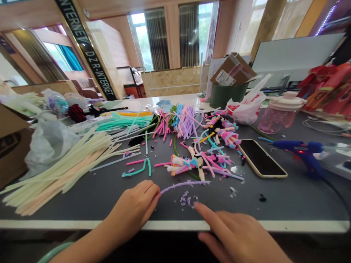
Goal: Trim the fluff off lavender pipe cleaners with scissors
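Between the closed fingers of my left hand (138,202) is one end of a purple pipe cleaner (182,184), whose free end curves off to the right above the table. My right hand (233,230) has its index finger stretched out, the tip beside a small heap of purple fluff clippings (188,199); it holds nothing that I can see. Behind the pipe cleaner lies a doll made of pipe cleaners (182,164), among pink and purple pieces. A bent teal pipe cleaner (141,168) rests to its left.
Bundles of cream pipe cleaners (65,164) cover the left side, by a plastic bag (51,140). Teal, pink and purple bundles (188,122) lie behind. On the right are a phone (261,159), a blue glue gun (304,151) with its cable, and a pink jar (276,115).
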The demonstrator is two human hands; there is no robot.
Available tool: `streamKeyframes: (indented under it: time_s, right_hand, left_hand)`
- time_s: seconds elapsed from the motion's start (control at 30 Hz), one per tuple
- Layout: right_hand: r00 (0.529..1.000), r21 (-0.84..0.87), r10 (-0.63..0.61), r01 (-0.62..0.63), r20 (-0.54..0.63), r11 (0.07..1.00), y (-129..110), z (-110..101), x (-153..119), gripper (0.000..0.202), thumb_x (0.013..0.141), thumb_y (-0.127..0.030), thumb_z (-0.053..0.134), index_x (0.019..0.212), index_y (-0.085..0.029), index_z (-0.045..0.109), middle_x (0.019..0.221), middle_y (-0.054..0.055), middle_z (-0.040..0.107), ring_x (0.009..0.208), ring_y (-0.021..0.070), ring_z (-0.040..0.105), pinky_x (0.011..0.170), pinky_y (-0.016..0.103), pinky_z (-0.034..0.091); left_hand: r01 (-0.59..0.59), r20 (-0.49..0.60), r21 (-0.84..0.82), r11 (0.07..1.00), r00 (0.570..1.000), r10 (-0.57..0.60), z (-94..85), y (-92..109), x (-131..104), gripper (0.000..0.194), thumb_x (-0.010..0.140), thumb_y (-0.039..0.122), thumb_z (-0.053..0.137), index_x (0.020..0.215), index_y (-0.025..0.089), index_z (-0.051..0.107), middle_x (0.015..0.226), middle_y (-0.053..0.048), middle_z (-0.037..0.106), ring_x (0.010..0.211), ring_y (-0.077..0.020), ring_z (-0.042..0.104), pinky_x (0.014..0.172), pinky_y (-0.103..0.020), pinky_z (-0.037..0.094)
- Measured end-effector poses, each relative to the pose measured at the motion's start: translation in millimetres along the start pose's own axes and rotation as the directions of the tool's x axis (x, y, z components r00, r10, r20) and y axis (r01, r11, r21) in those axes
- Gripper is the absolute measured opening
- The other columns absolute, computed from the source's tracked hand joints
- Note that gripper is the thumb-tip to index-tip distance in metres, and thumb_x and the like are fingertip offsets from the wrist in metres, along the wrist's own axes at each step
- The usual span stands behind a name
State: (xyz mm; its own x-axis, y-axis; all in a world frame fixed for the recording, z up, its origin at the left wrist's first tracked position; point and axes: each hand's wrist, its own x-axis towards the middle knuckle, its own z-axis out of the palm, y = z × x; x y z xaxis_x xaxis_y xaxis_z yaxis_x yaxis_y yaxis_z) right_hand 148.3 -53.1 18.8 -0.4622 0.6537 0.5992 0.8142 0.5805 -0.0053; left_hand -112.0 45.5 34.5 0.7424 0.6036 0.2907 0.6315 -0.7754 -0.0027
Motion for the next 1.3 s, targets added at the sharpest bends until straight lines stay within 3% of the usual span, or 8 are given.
streamKeyframes:
  time_s: [0.13, 0.27, 0.37, 0.6, 0.77, 0.9, 1.17, 1.3]
  right_hand:
    - [0.998, -0.224, -0.026, 0.014, -0.053, 0.975, -15, 30, 54, 0.041, 0.086, -0.008, 0.052, 0.126, -0.001, 0.059, 0.058, 0.001, 0.061, 0.045, 0.0143, 0.053, 0.041, 0.029, 0.035]
    - [0.997, -0.253, -0.057, 0.04, -0.057, 0.967, -14, 49, 67, 0.027, 0.083, -0.007, 0.053, 0.105, -0.007, 0.069, 0.058, 0.002, 0.061, 0.049, 0.0139, 0.054, 0.046, 0.028, 0.037]
    - [0.993, -0.262, -0.093, 0.073, -0.067, 0.962, -2, 46, 61, 0.019, 0.085, -0.009, 0.052, 0.093, -0.011, 0.069, 0.059, 0.001, 0.06, 0.051, 0.0126, 0.053, 0.048, 0.028, 0.037]
    - [0.988, -0.305, -0.143, 0.117, -0.065, 0.945, 51, 24, 30, 0.011, 0.093, -0.016, 0.055, 0.099, -0.014, 0.065, 0.065, -0.005, 0.058, 0.055, 0.0093, 0.053, 0.052, 0.024, 0.041]
    - [0.978, -0.302, -0.201, 0.176, -0.055, 0.937, 88, 18, 11, 0.016, 0.095, -0.017, 0.055, 0.106, -0.016, 0.066, 0.068, -0.004, 0.062, 0.058, 0.0095, 0.057, 0.055, 0.024, 0.044]
    - [0.989, -0.276, -0.142, 0.124, -0.047, 0.953, 108, 10, -3, 0.024, 0.093, -0.009, 0.049, 0.102, -0.016, 0.07, 0.064, -0.001, 0.065, 0.056, 0.0099, 0.058, 0.054, 0.024, 0.041]
    - [0.999, -0.121, -0.016, 0.021, 0.04, 0.992, 107, -3, -14, 0.037, 0.094, -0.007, 0.04, 0.107, -0.024, 0.071, 0.093, 0.002, 0.078, 0.075, 0.0102, 0.072, 0.066, 0.02, 0.053]
    - [0.999, -0.059, 0.039, -0.037, 0.032, 0.998, 103, 0, -14, 0.024, 0.095, -0.019, 0.051, 0.101, -0.024, 0.073, 0.068, 0.0, 0.074, 0.057, 0.011, 0.067, 0.057, 0.021, 0.053]
  left_hand:
    - [-0.05, -0.032, 0.005, 0.999, 0.998, 0.05, -5.4, 12, 6, 0.032, 0.1, 0.015, 0.033, 0.083, 0.018, 0.06, 0.075, -0.003, 0.062, 0.064, -0.02, 0.063, 0.054, -0.031, 0.049]
    - [-0.109, -0.047, 0.023, 0.994, 0.993, 0.11, -18.7, 20, 15, 0.032, 0.099, 0.012, 0.033, 0.082, 0.017, 0.06, 0.073, -0.004, 0.063, 0.063, -0.0194, 0.064, 0.054, -0.029, 0.049]
    - [-0.123, -0.1, 0.048, 0.991, 0.987, 0.127, -23.7, 18, 19, 0.035, 0.1, 0.013, 0.03, 0.081, 0.018, 0.059, 0.071, -0.003, 0.062, 0.061, -0.0194, 0.063, 0.052, -0.03, 0.047]
    - [-0.141, -0.131, 0.061, 0.988, 0.98, 0.148, -23.6, 5, 17, 0.032, 0.1, 0.015, 0.032, 0.081, 0.019, 0.057, 0.072, -0.002, 0.061, 0.06, -0.0175, 0.06, 0.055, -0.029, 0.042]
    - [-0.071, 0.026, -0.185, 0.98, 0.997, 0.077, -24.1, 1, 17, 0.02, 0.095, 0.015, 0.04, 0.081, 0.021, 0.054, 0.073, 0.001, 0.059, 0.059, -0.0142, 0.055, 0.054, -0.026, 0.039]
    - [-0.014, 0.06, -0.208, 0.978, 0.998, 0.027, -21.9, -5, 20, 0.021, 0.094, 0.016, 0.039, 0.079, 0.021, 0.053, 0.071, 0.001, 0.057, 0.058, -0.0144, 0.052, 0.054, -0.026, 0.037]
    - [0.058, 0.121, -0.275, 0.96, 0.992, -0.026, -16.0, -12, 20, 0.02, 0.093, 0.018, 0.041, 0.077, 0.021, 0.054, 0.069, 0.001, 0.058, 0.06, -0.014, 0.054, 0.056, -0.025, 0.039]
    - [0.062, 0.114, -0.283, 0.957, 0.993, -0.03, -15.9, -12, 20, 0.02, 0.092, 0.019, 0.041, 0.077, 0.02, 0.055, 0.07, 0.001, 0.059, 0.06, -0.0142, 0.054, 0.056, -0.025, 0.039]
